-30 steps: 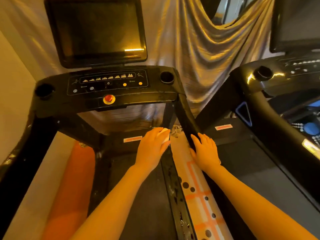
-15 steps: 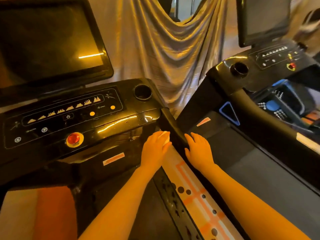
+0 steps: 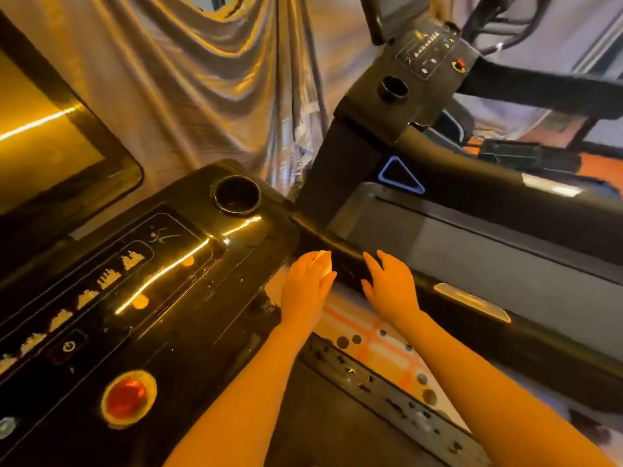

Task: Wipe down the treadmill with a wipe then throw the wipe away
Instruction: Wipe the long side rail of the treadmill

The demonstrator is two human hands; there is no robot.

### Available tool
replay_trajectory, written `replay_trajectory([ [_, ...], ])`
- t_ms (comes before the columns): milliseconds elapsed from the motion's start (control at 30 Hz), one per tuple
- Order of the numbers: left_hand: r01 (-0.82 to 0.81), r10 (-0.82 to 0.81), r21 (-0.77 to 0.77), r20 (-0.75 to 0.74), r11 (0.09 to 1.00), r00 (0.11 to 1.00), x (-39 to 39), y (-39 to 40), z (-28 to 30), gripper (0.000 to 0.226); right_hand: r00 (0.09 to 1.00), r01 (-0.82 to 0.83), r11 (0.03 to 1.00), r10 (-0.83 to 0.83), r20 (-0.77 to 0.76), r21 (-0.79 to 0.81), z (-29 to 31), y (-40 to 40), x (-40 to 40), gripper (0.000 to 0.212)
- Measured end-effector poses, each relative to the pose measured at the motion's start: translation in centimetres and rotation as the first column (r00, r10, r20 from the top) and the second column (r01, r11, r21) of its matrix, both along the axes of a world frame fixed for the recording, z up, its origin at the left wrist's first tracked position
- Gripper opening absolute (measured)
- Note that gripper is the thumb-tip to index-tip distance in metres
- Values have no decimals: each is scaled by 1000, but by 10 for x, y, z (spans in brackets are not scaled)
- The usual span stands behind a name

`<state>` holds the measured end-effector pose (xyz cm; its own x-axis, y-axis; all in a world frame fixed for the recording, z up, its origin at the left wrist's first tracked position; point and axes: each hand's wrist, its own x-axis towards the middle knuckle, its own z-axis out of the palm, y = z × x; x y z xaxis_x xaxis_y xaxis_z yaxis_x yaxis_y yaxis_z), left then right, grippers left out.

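At frame centre, the left hand (image 3: 308,288) presses a white wipe (image 3: 324,261) under flat, relaxed fingers against the treadmill (image 3: 209,291) handrail. The right hand (image 3: 391,288) rests beside it, fingers straight, holding nothing. The cup holder (image 3: 237,196) looks dark inside.

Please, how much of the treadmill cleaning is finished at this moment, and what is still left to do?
Done: the console shows scattered droplets, so it may already be wiped; that is uncertain. In hand: the left hand presses the wipe on the side handrail beside the console; the right hand rests open on the same rail. Left: the rest of the rail, then throwing the wipe away; no bin is in view.
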<state>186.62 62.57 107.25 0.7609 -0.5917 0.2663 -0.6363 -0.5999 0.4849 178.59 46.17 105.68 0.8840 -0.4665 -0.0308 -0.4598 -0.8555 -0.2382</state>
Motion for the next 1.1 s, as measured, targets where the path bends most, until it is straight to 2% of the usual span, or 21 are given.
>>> replay_trajectory([
  [267,42,-49,-113,-58,993,997,9,1,-23,41,997,77,992,-77,3,-98,-11,12,-4,63],
  [467,8,-17,-184,-51,983,999,12,-11,-52,55,974,118,956,-58,217,-270,-44,11,-3,66],
  [567,59,-51,-237,37,970,998,26,-22,-76,54,933,155,923,-20,359,-351,-61,9,-1,67],
  [633,144,-105,-265,154,954,982,41,-30,-90,51,889,196,895,11,457,-401,-73,7,2,66],
  [767,332,-198,-257,434,907,879,70,-46,-129,49,789,262,844,92,607,-469,-94,0,8,61],
  [967,459,-112,-354,681,815,723,104,-78,-183,43,620,386,742,231,750,-548,-118,-17,24,52],
  [1100,477,1,-443,734,759,679,119,-102,-197,43,561,413,702,306,769,-580,-126,-27,30,51],
])
